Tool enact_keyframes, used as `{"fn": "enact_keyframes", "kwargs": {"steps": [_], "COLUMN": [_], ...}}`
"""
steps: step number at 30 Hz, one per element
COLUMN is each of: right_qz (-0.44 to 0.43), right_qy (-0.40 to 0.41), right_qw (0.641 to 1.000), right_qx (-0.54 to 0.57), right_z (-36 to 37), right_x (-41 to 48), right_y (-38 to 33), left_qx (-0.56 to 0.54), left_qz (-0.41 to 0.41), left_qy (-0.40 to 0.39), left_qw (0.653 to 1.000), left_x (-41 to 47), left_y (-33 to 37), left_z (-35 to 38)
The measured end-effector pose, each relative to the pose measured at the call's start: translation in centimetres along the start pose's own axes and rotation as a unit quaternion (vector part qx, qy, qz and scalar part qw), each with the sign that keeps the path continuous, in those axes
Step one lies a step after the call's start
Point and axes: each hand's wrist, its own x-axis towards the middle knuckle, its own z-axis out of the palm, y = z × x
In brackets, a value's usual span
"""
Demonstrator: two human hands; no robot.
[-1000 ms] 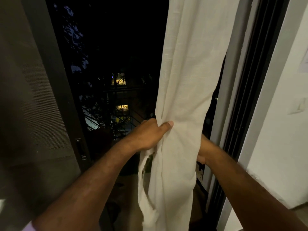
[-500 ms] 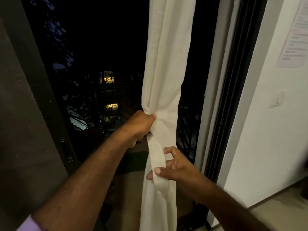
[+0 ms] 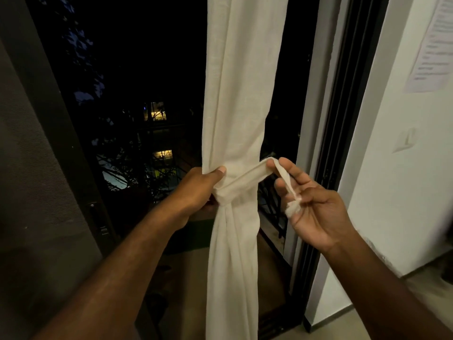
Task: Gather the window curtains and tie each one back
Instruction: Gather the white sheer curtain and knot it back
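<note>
- Cream curtain (image 3: 241, 99) is hung down the centre of the frame and bunched to a narrow waist at mid-height; loose folds are left falling below to the bottom edge.
- Tie-back strip (image 3: 247, 176) of the same fabric is wrapped around the waist and led out to the right, presumably so the bundle is cinched before a knot is made.
- Left hand (image 3: 199, 190) is closed around the gathered waist from the left, thumb laid across the front; the bundle and the wrap's start are judged to be pinned there so the gather is not lost.
- Right hand (image 3: 310, 200) is held just right of the curtain, palm partly open; the strip is draped over the index fingertip and its bunched end is pinched lower down between thumb and fingers.
- Strip is kept fairly taut between the two hands.
- No knot is seen yet; tying is judged to be in progress.
- Dark window frame (image 3: 343, 119) stands right of centre, white wall (image 3: 392, 192) at the right edge.
</note>
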Motion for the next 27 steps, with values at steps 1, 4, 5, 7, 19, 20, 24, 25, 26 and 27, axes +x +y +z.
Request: {"fn": "enact_keyframes", "kwargs": {"steps": [1, 4, 5, 7, 19, 20, 24, 25, 26, 27], "right_qz": [-0.009, -0.022, -0.023, -0.034, -0.022, -0.015, -0.042, -0.053, -0.064, -0.076], "right_qy": [-0.009, -0.048, -0.07, -0.073, 0.322, 0.312, 0.285, 0.279, 0.273, 0.268], "right_qw": [1.0, 0.999, 0.997, 0.997, 0.938, 0.943, 0.938, 0.932, 0.927, 0.923], "right_qx": [-0.007, 0.014, 0.029, 0.013, -0.123, -0.116, -0.195, -0.225, -0.251, -0.267], "right_z": [-0.2, -0.6, -0.9, -1.0, 0.4, 0.7, 1.7, 1.9, 2.1, 2.3], "right_x": [0.0, -0.1, -0.2, -0.1, 4.2, 4.2, 4.5, 4.6, 4.7, 4.7], "right_y": [0.1, 0.6, 0.6, 0.6, 3.9, 4.4, 5.9, 6.2, 6.5, 6.8], "left_qx": [-0.014, -0.078, -0.102, -0.157, -0.289, -0.289, -0.169, -0.095, -0.022, 0.035], "left_qz": [0.002, 0.0, -0.003, -0.012, -0.019, -0.008, 0.06, 0.074, 0.085, 0.089], "left_qy": [0.001, 0.004, 0.005, 0.006, 0.017, 0.019, -0.049, -0.051, -0.033, 0.0], "left_qw": [1.0, 0.997, 0.995, 0.988, 0.957, 0.957, 0.983, 0.991, 0.996, 0.995], "left_x": [0.1, -0.2, -0.3, -0.4, -1.8, -1.8, -2.2, -2.3, -2.1, -1.9], "left_y": [-0.2, -0.6, -0.8, -1.3, -1.0, -1.0, -1.4, -1.5, -1.7, -1.8], "left_z": [0.0, 0.3, 0.4, 0.5, 1.1, 1.3, 1.6, 1.9, 2.3, 2.7]}}
